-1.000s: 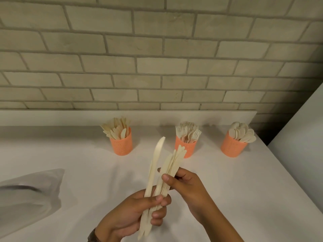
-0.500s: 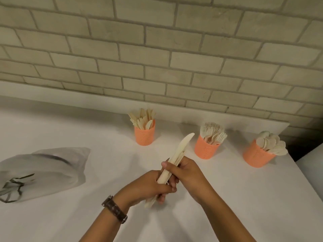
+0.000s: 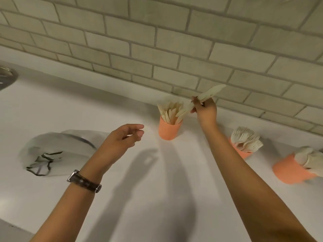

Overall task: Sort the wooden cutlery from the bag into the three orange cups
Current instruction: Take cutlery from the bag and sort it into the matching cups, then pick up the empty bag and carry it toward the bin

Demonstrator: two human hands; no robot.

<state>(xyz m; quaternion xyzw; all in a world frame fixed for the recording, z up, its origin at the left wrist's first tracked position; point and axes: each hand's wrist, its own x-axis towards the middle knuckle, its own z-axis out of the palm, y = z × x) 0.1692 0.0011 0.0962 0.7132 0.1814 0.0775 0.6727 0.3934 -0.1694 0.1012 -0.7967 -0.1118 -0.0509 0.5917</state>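
Note:
My right hand [image 3: 206, 110] is stretched out over the left orange cup [image 3: 168, 129] and grips a bundle of wooden knives [image 3: 208, 94], tilted, with the lower ends at the cup's rim among the knives standing there. My left hand [image 3: 122, 140] hovers above the counter to the left of that cup, fingers loosely apart, holding nothing. The middle orange cup [image 3: 242, 152] holds forks, and the right orange cup [image 3: 290, 172] holds spoons. The clear plastic bag [image 3: 57, 152] lies flat at the left.
The white counter [image 3: 157, 198] runs back to a brick wall [image 3: 157, 41]. A metal sink rim [image 3: 7, 75] shows at the far left edge. A watch sits on my left wrist.
My right hand took the knife bundle out of my left hand and carried it forward to the left cup. My left hand let go and opened. The view shifted right and closer.

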